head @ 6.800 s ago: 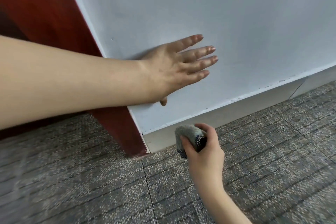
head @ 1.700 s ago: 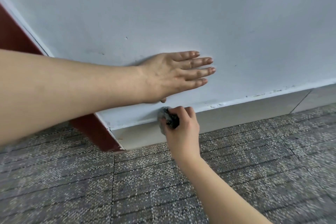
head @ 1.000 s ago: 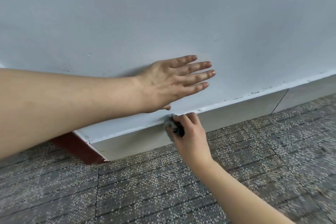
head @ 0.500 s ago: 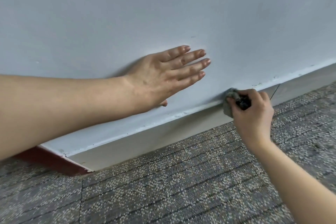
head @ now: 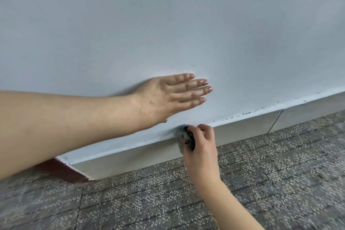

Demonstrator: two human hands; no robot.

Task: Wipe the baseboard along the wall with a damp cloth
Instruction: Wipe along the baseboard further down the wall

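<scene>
Door frame [head: 63, 171]: a red-brown wedge at the lower left of the frame, where the baseboard [head: 130, 157] begins; the forearm hides most of it.
Left hand [head: 168, 97]: flat on the wall [head: 168, 24], fingers straight and close together, holding nothing; braced much as it was half a second ago.
Cloth [head: 182, 134]: a bunched grey wad pressed on the baseboard's top edge, just below the left hand. Half a second ago it sat farther right, close to the joint [head: 275, 120]. It has come back left, so this looks like back-and-forth scrubbing, not a finished pass.
Right hand [head: 202, 147]: fingers curled round the cloth and clamped on it; they cover its contact face.
Specks [head: 248, 113]: dark flecks along the top edge right of the cloth; dirt or chipped paint, cannot tell.
Far right: the baseboard runs out of frame, and the carpet [head: 149, 201] there is blurred.
</scene>
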